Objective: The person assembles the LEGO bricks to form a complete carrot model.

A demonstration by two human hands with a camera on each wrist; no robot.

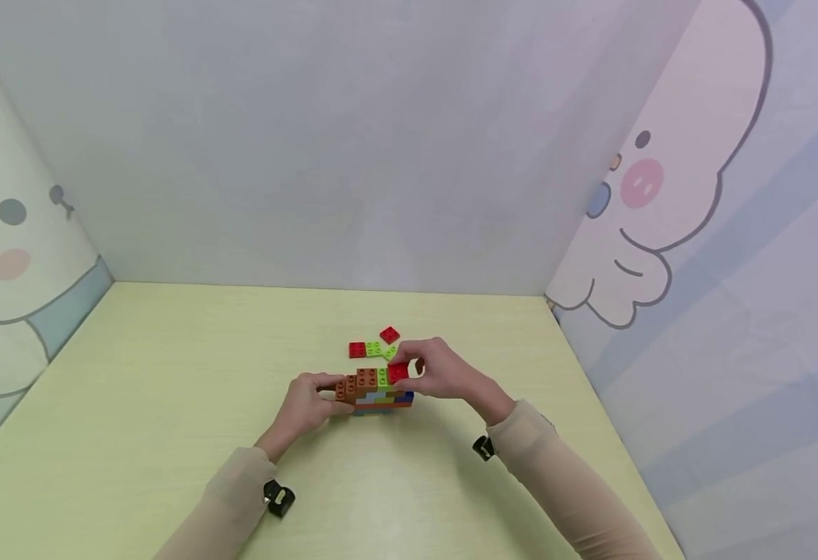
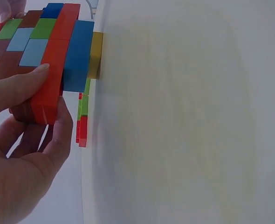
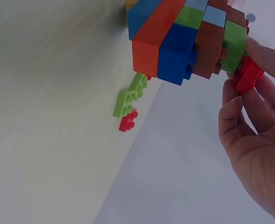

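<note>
A stack of toy building bricks (image 1: 384, 398) stands on the table in the head view, with brown, green, light blue, red and dark blue layers. My left hand (image 1: 305, 406) grips its left end, thumb on the near side and fingers round the far side. At the top right, my right hand (image 1: 442, 369) pinches a red brick (image 3: 249, 74) between thumb and fingers. That red brick sits right at the top of a green brick (image 3: 234, 45) in the right wrist view. A blue brick (image 2: 78, 56) and a yellow brick (image 2: 96, 55) show at the stack's bottom.
Behind the stack lie loose bricks: a red one (image 1: 357, 350), a green one (image 1: 373, 349), another green one (image 1: 389, 352) partly behind my right hand, and a red one (image 1: 389, 334) farther back. The pale yellow table (image 1: 241, 334) meets a grey wall (image 1: 325, 155) at the back.
</note>
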